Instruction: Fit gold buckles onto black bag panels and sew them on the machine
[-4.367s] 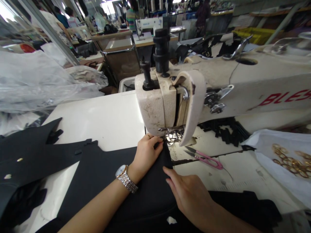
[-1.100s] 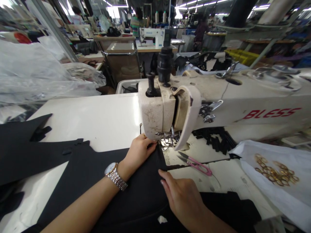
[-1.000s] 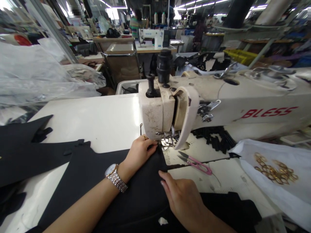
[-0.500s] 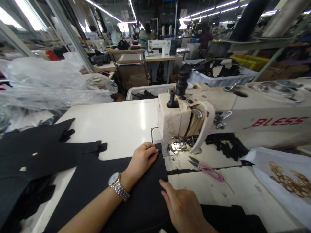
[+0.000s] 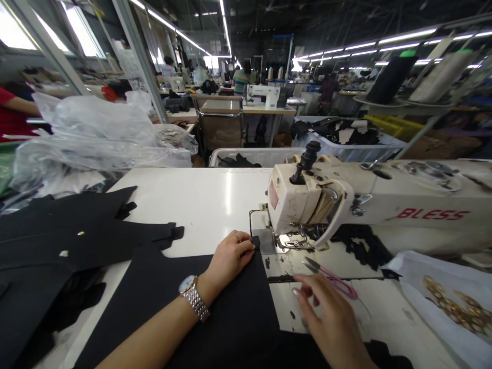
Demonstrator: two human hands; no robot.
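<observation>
My left hand [image 5: 229, 257], with a watch on its wrist, pinches the small tab at the top corner of a black flat panel [image 5: 184, 302], just left of the presser foot. The panel lies across the table under my forearm. My right hand [image 5: 328, 312] is off the panel, thumb and fingers apart with nothing between them. It hovers over the near end of the pink thread snips [image 5: 342, 285], partly covering them. The sewing machine [image 5: 294, 205] stands beyond both hands, and no cloth shows under its metal presser foot [image 5: 288, 242].
More black panels [image 5: 96, 230] lie stacked at the left. Black strips [image 5: 361, 246] sit below the machine arm. A white bag of gold-coloured rings [image 5: 453, 302] is at the right. Behind the table stand a white bin [image 5: 261, 156] and clear plastic bags [image 5: 100, 138]; a red-sleeved person is far left.
My right hand has lifted off the panel's edge and moved right, towards the snips. My left hand keeps its pinch on the tab. The camera view has tilted up somewhat.
</observation>
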